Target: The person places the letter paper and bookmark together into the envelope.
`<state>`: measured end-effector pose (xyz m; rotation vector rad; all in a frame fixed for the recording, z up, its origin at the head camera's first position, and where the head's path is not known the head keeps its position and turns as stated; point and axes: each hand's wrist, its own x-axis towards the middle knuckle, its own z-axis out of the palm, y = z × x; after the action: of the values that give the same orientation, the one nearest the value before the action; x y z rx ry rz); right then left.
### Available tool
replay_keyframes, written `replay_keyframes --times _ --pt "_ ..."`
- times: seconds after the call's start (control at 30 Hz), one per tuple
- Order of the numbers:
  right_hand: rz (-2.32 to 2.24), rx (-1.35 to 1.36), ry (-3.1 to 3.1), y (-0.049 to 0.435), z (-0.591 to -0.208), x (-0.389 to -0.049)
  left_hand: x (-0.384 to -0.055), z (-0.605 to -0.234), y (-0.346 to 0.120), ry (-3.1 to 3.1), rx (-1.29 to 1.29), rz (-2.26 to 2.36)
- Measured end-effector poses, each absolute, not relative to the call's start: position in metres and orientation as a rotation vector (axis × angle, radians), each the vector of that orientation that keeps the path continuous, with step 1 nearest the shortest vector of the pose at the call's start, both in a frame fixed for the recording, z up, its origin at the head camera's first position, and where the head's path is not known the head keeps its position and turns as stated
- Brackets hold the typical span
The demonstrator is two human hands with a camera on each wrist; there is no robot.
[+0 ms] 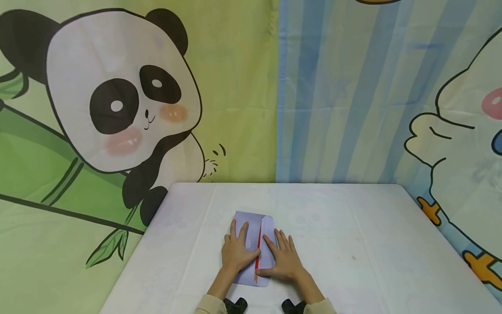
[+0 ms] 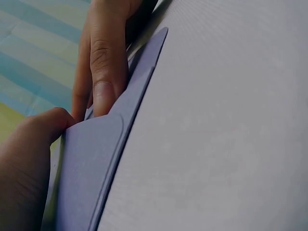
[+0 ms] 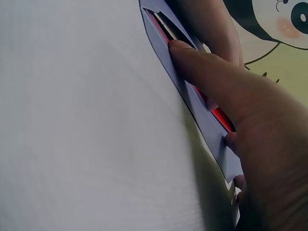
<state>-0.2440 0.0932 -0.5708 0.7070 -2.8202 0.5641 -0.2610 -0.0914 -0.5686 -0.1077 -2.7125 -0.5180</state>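
A lavender paper envelope (image 1: 248,224) lies on the white table, its long opening facing right with the flap (image 1: 268,258) folded out. Something red (image 1: 259,235) with a paler edge beside it shows inside the opening. Across the envelope's left part rests my left hand (image 1: 236,251), fingers spread, its thumb reaching to the opening. My right hand (image 1: 287,261) touches the flap side, thumb (image 3: 197,60) at the near end of the opening and fingers stretched toward the far end. In the left wrist view, fingers hide part of the envelope (image 2: 91,154).
The white table (image 1: 353,235) extends around the envelope. Behind it hang curtains printed with a panda (image 1: 117,56) and blue stripes (image 1: 333,87). Dark wrist devices (image 1: 236,306) sit by the sleeves.
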Motion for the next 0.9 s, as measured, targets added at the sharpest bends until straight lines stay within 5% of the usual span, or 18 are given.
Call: replay_keyframes --times 0.9 --pt "0.517 0.707 -2.805 0.0922 -0.5780 -0.2425 -0.2611 -0.5681 -0.0902 -2.702 -0.087 -0.533"
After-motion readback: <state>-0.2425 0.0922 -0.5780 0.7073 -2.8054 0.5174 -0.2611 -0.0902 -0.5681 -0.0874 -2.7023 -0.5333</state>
